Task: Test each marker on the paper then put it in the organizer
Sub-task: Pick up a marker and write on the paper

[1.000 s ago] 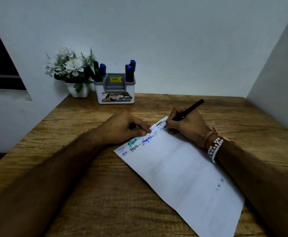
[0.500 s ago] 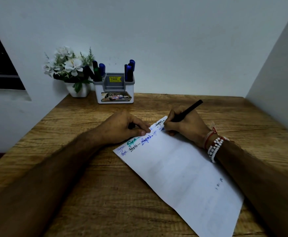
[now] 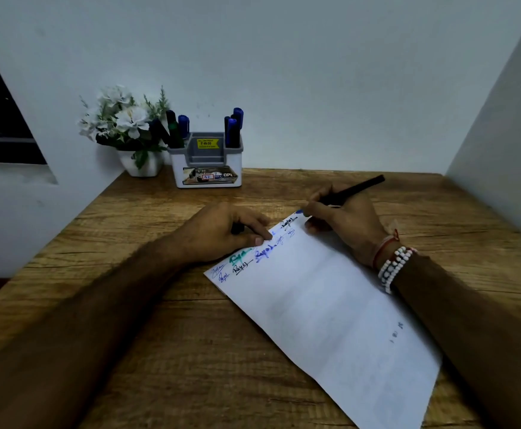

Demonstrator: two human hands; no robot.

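Observation:
My right hand grips a black marker with a blue tip, which sits at the far corner of the white paper. The paper lies slanted on the wooden table and carries several blue, green and black scribbles along its far edge. My left hand presses a fingertip on that edge and curls round a small dark cap. The white and grey organizer stands at the back, with blue markers in its right slot and dark, green and blue ones in its left.
A white pot of pale flowers stands just left of the organizer, against the back wall. A side wall closes off the table's right edge. The table's left edge drops off beside my left forearm.
The marker tip has shifted a little away from me, from the written lines to the paper's far corner. My left hand has stayed in place on the paper.

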